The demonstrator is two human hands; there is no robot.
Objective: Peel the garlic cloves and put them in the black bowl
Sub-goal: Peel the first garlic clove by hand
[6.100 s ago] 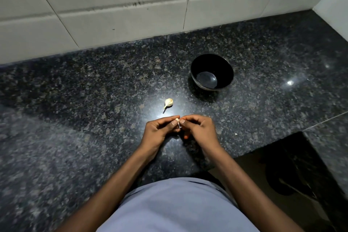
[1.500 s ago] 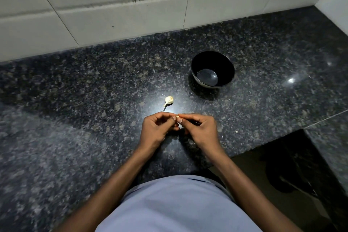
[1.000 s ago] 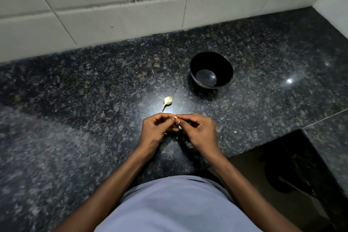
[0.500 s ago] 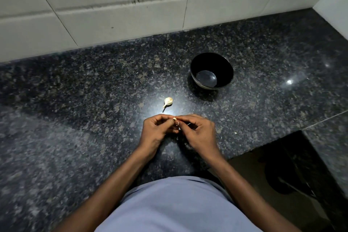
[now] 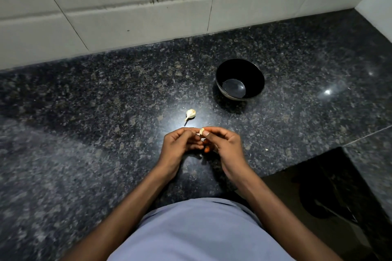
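Observation:
Both hands meet over the near middle of the dark granite counter. A small pale garlic clove is pinched between the fingertips of my left hand and my right hand; most of it is hidden by the fingers. A second garlic piece with a thin stalk lies on the counter just beyond my hands. The black bowl stands further back to the right, and nothing shows inside it.
A white tiled wall closes the back, and a white wall closes the right corner. The counter edge drops off at the near right to a dark floor. A tiny pale fleck lies right of my right hand.
My hands stay together at the same spot, the fingers working on the clove. A little more of the pale clove shows at the fingertips now. Bowl and second garlic piece have not moved.

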